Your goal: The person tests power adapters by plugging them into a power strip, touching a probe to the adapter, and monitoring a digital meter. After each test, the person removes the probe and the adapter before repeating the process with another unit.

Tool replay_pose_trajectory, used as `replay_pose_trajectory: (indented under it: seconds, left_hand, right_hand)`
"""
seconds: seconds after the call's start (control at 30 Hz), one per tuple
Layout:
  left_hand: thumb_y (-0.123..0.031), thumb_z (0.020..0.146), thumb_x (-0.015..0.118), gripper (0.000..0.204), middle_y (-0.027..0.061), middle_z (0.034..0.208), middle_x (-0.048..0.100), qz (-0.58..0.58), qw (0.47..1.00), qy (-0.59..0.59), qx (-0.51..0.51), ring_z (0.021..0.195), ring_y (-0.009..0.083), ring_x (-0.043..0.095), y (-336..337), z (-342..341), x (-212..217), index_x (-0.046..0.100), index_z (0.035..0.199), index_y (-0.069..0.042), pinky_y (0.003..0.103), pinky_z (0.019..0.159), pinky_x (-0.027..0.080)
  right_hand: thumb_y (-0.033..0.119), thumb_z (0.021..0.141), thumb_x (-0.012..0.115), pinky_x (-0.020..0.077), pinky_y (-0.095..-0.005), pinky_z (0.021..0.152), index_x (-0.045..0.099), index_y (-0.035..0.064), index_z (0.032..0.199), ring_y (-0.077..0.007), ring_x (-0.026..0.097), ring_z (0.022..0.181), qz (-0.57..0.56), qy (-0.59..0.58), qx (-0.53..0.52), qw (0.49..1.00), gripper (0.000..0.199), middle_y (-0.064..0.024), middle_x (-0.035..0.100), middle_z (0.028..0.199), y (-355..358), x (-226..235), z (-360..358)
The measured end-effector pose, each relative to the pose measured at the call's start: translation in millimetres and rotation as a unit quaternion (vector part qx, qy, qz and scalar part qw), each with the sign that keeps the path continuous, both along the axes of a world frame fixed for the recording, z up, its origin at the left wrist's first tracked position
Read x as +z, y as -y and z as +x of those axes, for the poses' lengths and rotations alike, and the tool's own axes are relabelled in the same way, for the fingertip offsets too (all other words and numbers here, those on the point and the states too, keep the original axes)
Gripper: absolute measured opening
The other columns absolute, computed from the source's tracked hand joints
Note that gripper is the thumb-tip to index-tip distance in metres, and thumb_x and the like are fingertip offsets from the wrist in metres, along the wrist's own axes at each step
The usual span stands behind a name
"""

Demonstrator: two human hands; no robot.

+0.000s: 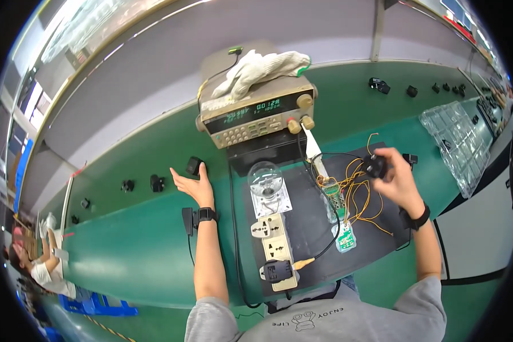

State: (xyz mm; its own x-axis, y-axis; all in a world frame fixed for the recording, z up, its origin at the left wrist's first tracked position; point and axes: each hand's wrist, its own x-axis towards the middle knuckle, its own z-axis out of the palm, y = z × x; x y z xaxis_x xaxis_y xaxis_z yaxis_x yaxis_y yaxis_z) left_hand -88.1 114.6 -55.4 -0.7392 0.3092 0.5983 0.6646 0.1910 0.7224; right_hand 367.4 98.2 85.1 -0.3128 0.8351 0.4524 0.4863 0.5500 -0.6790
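At far left, we see a co-worker [45,273] in white beside the green bench [125,245], along which four small black adapters [157,183] sit spaced apart. Next, the left hand [196,188] reaches over the bench with its fingers spread, a black cube-shaped adapter [194,166] just at its thumb; we cannot tell whether it is gripped. At center, we find a white glove [262,68] draped over a bench instrument [251,129] with a lit display and knobs, and nearer us a clear globe [266,179] on a white base, just beyond a white power strip [276,238]. A dark adapter [277,271] sits in the strip's near end, a tan connector [303,264] beside it. Farther right, green circuit boards [345,237] and loose orange wires [356,196] lie on a dark mat [373,245]. Above the wires' far side, the right hand [398,179] grips a black plug adapter [374,166] between thumb and curled fingers. At far right, we spot other dark adapters [411,91] and a clear plastic tray [460,149] on the bench
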Motion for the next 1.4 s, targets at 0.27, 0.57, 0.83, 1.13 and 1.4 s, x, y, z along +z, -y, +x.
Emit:
replay_pose_trajectory:
  seconds: [0.27, 0.57, 0.83, 1.13, 1.4]
  left_hand:
    - [-0.022, 0.085, 0.065, 0.065, 0.0143, 0.135, 0.025, 0.057, 0.98, 0.173, -0.08, 0.114, 0.0259, 0.036, 66, 35, 3, 0.028, 0.134, -0.002, 0.034, 0.086, 0.039]
    - [-0.015, 0.084, 0.063, 0.055, 0.014, 0.131, 0.027, 0.059, 0.956, 0.249, -0.14, 0.115, 0.0276, 0.035, 87, 53, 18, 0.033, 0.129, -0.004, 0.038, 0.089, 0.037]
    - [-0.014, 0.084, 0.062, 0.048, 0.0139, 0.135, 0.024, 0.04, 0.965, 0.197, -0.172, 0.116, 0.0269, 0.036, 93, 58, 27, 0.038, 0.124, -0.005, 0.038, 0.089, 0.037]
    - [-0.014, 0.072, 0.07, 0.032, 0.0141, 0.096, 0.059, 0.067, 0.853, 0.021, -0.518, 0.091, 0.0273, 0.057, 148, 98, 71, 0.058, 0.098, -0.001, 0.035, 0.077, 0.046]
    - [-0.027, 0.062, 0.083, 0.052, 0.0126, 0.104, 0.062, -0.16, 0.783, 0.004, -0.601, 0.096, 0.0298, 0.057, 199, 128, 63, 0.059, 0.101, -0.001, 0.039, 0.085, 0.043]
  right_hand:
    - [0.007, 0.075, 0.068, 0.0492, -0.0301, 0.074, 0.039, -0.001, 0.133, -0.0274, 0.052, 0.1, -0.034, 0.154, 0.267, 0.951, 0.065, -0.0162, 0.048, 0.112, 45, 24, -107]
    - [0.011, 0.081, 0.065, 0.0511, -0.0342, 0.071, 0.043, 0.0018, 0.13, -0.0282, 0.057, 0.09, -0.005, 0.228, 0.346, 0.91, 0.055, -0.015, 0.049, 0.11, 45, -2, -166]
    - [0.013, 0.079, 0.065, 0.0502, -0.0357, 0.076, 0.042, -0.0067, 0.127, -0.0294, 0.054, 0.097, 0.121, 0.396, 0.316, 0.853, 0.056, -0.0153, 0.051, 0.112, 56, 3, -188]
    - [0.029, 0.078, 0.068, 0.0432, -0.0369, 0.091, 0.044, -0.0046, 0.128, -0.0346, 0.05, 0.111, 0.122, 0.247, 0.295, 0.915, 0.065, -0.0198, 0.044, 0.134, 51, -16, -140]
    - [0.019, 0.08, 0.067, 0.0392, -0.0311, 0.062, 0.069, 0.0079, 0.087, -0.0209, 0.053, 0.058, 0.033, 0.231, 0.293, 0.927, 0.013, -0.0049, 0.061, 0.069, 66, -19, -74]
